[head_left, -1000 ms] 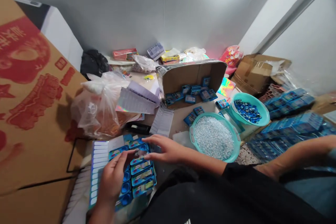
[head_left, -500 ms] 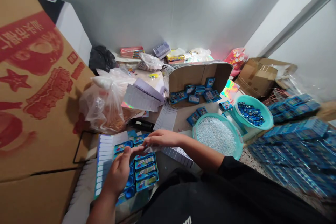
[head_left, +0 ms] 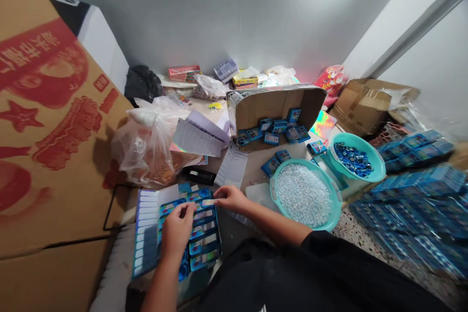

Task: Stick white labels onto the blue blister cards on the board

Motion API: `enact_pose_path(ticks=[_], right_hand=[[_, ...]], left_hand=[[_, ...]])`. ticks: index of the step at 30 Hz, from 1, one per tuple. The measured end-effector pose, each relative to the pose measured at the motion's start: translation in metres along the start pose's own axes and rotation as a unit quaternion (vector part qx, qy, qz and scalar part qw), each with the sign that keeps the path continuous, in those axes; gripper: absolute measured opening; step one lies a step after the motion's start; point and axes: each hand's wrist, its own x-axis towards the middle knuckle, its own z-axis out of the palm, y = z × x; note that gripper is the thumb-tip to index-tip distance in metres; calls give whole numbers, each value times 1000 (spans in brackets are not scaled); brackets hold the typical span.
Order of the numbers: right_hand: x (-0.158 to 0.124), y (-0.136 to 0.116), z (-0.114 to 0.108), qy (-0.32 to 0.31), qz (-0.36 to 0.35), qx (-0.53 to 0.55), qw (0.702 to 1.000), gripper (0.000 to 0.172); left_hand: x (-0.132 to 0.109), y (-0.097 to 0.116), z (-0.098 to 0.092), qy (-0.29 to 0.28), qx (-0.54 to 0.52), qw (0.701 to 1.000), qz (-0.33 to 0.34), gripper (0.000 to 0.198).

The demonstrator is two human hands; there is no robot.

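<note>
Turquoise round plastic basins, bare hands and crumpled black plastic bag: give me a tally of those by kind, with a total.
Turquoise round plastic basins: 2 (white-piece basin, blue-piece basin)
Bare hands: 2 (left hand, right hand)
Crumpled black plastic bag: 1
Total: 5

Walled in on the left, a narrow lane ahead

Over the blue packs [head_left: 203,245], your hands have open air above them. To your left, the tall carton [head_left: 66,122] stands as a wall, and the plastic bag [head_left: 146,144] bulges beside it. Straight ahead, a black object [head_left: 198,175] lies low across your way. Right of the paper strip [head_left: 231,168], a lane of bare table [head_left: 255,161] runs up to the open box [head_left: 252,102]. The bead-filled basin [head_left: 273,190] crowds your right forearm [head_left: 274,219].
</note>
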Motion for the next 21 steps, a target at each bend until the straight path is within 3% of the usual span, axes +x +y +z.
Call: enact_pose_path(ticks=[3, 8, 13, 21], right_hand=[[3, 4, 1, -8, -17, 15, 1000, 14], [4, -5, 1, -66, -64, 73, 993, 29], [7, -10, 1, -93, -107, 115, 983, 41], [14, 3, -2, -95, 49, 108, 988, 45]], left_hand=[[10, -4, 1, -7, -3, 1000, 2, 54], [17, 0, 4, -104, -64, 992, -8, 79], [14, 2, 5, -123, -82, 989, -22, 66], [13, 5, 2, -103, -87, 990, -36, 58]])
